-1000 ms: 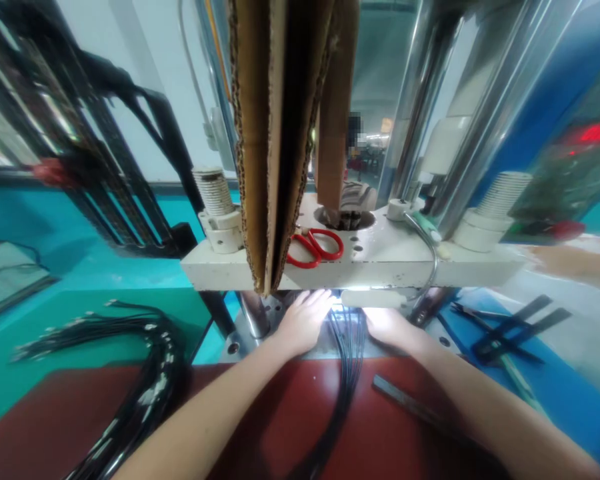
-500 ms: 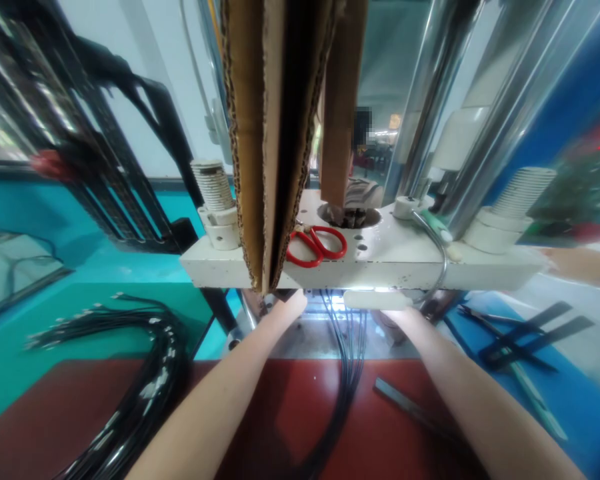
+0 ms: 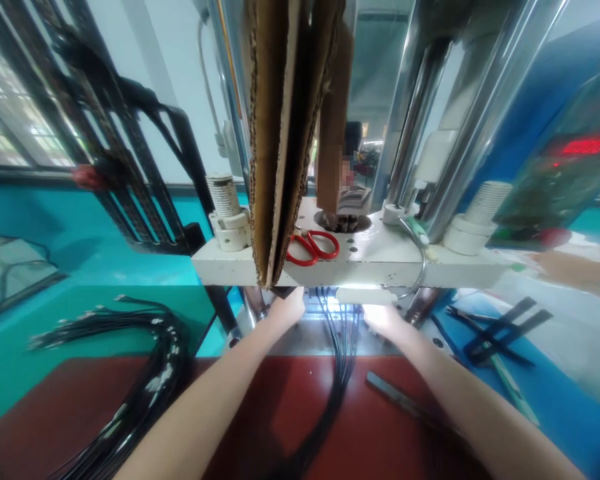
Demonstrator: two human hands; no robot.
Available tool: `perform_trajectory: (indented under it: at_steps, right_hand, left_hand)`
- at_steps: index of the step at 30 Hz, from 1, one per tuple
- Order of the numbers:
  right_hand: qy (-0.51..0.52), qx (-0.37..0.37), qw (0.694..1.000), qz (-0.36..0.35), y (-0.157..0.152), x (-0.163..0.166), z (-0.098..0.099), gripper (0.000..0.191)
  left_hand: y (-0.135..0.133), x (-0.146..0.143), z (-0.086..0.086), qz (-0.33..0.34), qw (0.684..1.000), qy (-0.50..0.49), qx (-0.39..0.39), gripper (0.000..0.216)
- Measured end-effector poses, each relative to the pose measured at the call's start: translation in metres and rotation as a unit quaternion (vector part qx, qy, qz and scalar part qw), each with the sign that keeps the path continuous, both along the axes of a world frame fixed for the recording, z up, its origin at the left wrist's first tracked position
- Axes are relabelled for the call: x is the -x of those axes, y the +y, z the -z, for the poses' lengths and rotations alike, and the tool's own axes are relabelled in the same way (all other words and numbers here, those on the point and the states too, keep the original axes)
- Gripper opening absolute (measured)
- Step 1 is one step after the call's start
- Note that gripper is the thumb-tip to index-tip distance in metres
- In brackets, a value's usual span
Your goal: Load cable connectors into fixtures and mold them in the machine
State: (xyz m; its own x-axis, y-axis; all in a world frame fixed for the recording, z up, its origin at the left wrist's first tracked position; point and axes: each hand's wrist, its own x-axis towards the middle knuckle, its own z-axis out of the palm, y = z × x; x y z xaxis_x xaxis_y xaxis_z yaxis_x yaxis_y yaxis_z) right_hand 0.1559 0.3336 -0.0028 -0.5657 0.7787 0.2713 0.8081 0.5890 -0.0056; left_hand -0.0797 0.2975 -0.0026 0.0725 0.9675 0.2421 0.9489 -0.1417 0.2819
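Both my arms reach forward under the white machine plate (image 3: pixel 380 273). My left hand (image 3: pixel 291 305) is at the left of the lit gap below the plate, its fingers hidden. On the other side my right hand (image 3: pixel 379 316) sits in bright light, and its fingers do not show either. Between the hands, a fan of thin black cables (image 3: pixel 341 353) runs from the lit metal bed (image 3: pixel 305 340) back over the red surface (image 3: pixel 280 400). Whether either hand touches the cables cannot be seen.
Red-handled scissors (image 3: pixel 313 248) lie on the plate beside upright cardboard (image 3: pixel 270 133). A black cable bundle (image 3: pixel 163 367) lies at left. A metal bar (image 3: pixel 395 393) rests near my right arm, and tools (image 3: pixel 500 340) lie on the blue surface. Someone (image 3: pixel 355 197) is beyond the machine.
My right hand has shifted left and slightly down, nearer the cables. My left hand stays in about the same place. The whole view has turned a little.
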Motion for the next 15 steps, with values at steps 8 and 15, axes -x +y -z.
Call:
perform_trajectory:
  at_steps: [8, 15]
  right_hand:
    - [0.039, -0.053, 0.997, -0.038, -0.018, 0.004, 0.005, 0.035]
    - [0.045, -0.057, 0.996, -0.053, -0.011, 0.004, 0.003, 0.032]
  left_hand:
    - [-0.024, -0.062, -0.024, 0.215, 0.973, -0.007, -0.079, 0.045]
    - [-0.006, -0.067, -0.015, 0.187, 0.978, -0.021, -0.093, 0.047]
